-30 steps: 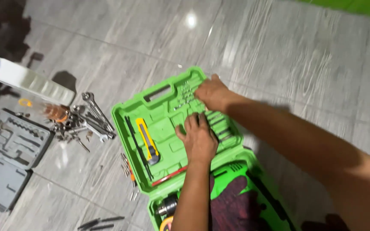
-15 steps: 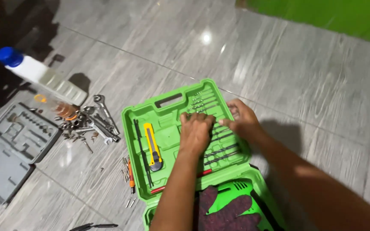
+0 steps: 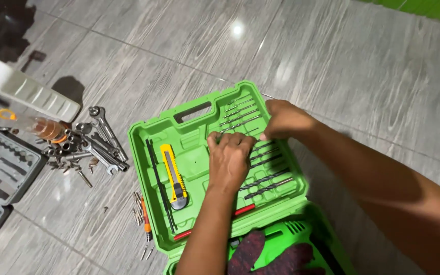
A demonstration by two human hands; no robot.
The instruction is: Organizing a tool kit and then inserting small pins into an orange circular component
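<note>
An open green tool case [image 3: 151, 127] lies on the grey tiled floor, its lid tray facing me. Several drill bits [image 3: 266, 181] sit in slots along the tray's right side. My left hand [image 3: 228, 159] rests knuckles-up on the middle of the tray, fingers curled down onto the bit slots. My right hand [image 3: 283, 119] is at the tray's right edge, fingertips pinched on a bit in its slot. A yellow utility knife [image 3: 174, 175] lies in the tray's left part, beside a long black rod [image 3: 160, 186]. A red-handled tool [image 3: 243, 210] lies along the tray's near edge.
Wrenches and loose sockets [image 3: 98, 145] are piled on the floor left of the case. A grey tool case [image 3: 1, 170] lies open at far left, a white bottle [image 3: 21, 89] above it. Loose bits [image 3: 143, 219] lie by the green case. A dark red glove [image 3: 276, 257] covers the lower half.
Both hands shifted over the bit slots: the right hand came from the top rows down to the tray's right edge, the left moved up slightly. The camera view swung.
</note>
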